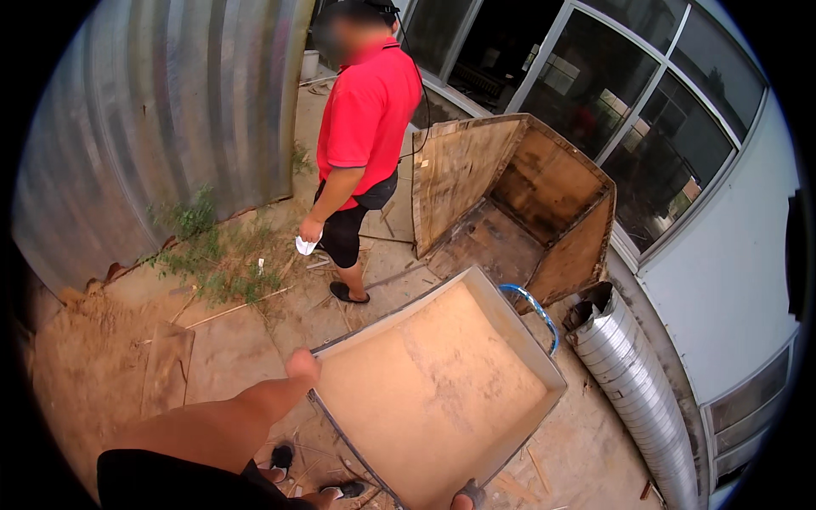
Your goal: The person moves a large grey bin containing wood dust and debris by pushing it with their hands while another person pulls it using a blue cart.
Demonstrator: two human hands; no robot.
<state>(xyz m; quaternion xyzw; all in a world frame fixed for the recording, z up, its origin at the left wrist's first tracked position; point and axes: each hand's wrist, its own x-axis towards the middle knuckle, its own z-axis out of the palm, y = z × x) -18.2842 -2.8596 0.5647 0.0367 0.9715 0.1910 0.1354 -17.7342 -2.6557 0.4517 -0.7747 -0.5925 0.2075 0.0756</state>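
The bin point(514, 330) is grey and tan, the loop point(552, 325) blue-and-white.

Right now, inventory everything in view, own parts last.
Shallow bin: one, grey, lower centre
Fine fill: one layer, tan, inside bin
Loop: one, blue, bin's far side
Wooden crate: one, brown, beyond bin
Ribbed duct: one, silver, right
Corrugated sheeting: one, grey, upper left
Weeds: one patch, green, left
Co-worker: one, red shirt, upper centre
Windows: several, dark, upper right
Nearest shoes: two, black, lower edge
Left hand: one, bare, bin's left rim
Right hand: apparently one, mostly cut off, lower edge
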